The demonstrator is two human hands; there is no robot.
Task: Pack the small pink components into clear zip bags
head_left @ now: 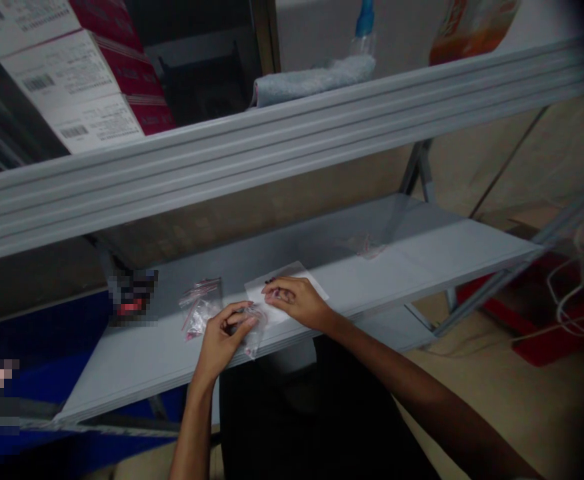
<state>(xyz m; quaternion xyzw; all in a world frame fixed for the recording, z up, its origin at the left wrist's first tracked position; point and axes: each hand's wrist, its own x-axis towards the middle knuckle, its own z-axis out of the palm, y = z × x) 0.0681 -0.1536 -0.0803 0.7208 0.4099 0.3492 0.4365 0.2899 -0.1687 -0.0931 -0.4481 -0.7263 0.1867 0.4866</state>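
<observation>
Pinching a small clear zip bag (253, 333) at the front edge of the grey shelf (432, 253), the left hand (225, 340) has thumb and fingers closed narrowly on the bag, which hangs partly over that edge. The right hand (297, 300) lies flat just beside it, fingers curled down onto a white sheet (285, 283) and touching the bag's upper end; what is inside the bag is too dim to tell. Judging by the layout, the work looks partway through: a small pile of similar bags with red strips (201, 303) lies just left of the hands, and one more such bag (367, 245) lies well apart toward the shelf's back right. Whether those are finished or waiting cannot be told.

The shelf is a bare, pale metal board on angled legs, dimly lit. An upper shelf rail (292, 133) crosses above it, carrying stacked cartons with barcode labels (72, 73) at the left, a folded grey cloth (317, 79), and an orange pouch (467, 27) at the right. White cables (572, 287) trail over a tan floor beside something red.
</observation>
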